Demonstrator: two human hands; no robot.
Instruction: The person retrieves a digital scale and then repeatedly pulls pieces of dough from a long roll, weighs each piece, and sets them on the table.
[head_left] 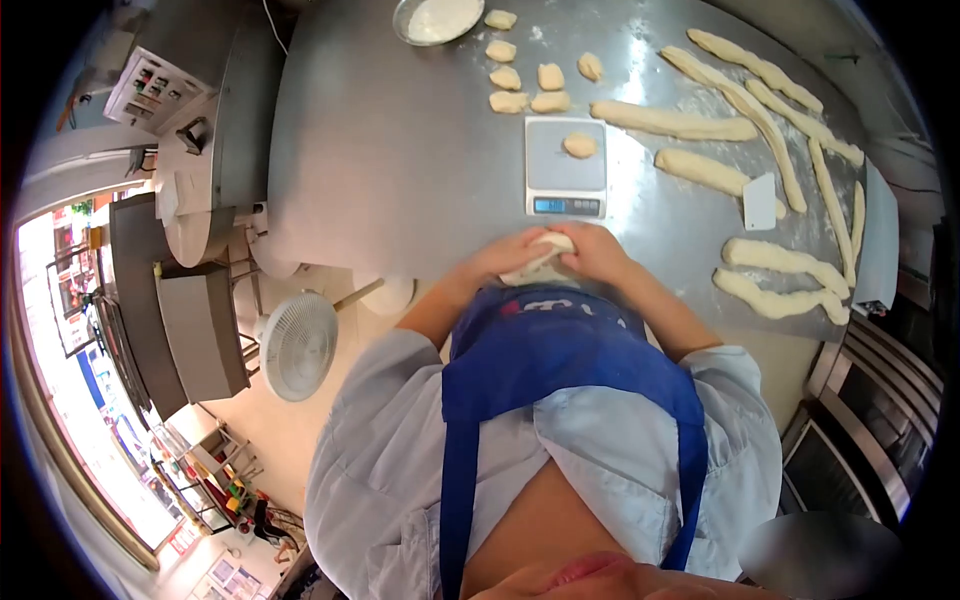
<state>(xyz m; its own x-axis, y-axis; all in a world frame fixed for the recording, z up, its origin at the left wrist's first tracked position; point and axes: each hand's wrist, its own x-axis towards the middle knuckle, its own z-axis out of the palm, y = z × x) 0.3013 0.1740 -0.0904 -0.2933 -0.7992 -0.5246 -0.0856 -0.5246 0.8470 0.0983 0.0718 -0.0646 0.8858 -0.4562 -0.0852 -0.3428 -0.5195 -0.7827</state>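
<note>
Nearest the camera, over a blue apron (560,345), the left hand (510,258) and right hand (598,250) cup together around a pale lump of dough (540,258) at the near edge of the steel table (400,150), seemingly rounding it. Beyond sits a white digital scale (566,165) bearing a small dough piece (579,145); long dough ropes (760,120) lie right. Setting the lump down likely needs both palms loosened.

Dough piece (540,260) mostly hidden between both hands at desk edge. Scale display (566,205) digits too small to read. Apron print (560,307) blurred. Bowl (437,18) cut off by top edge.
</note>
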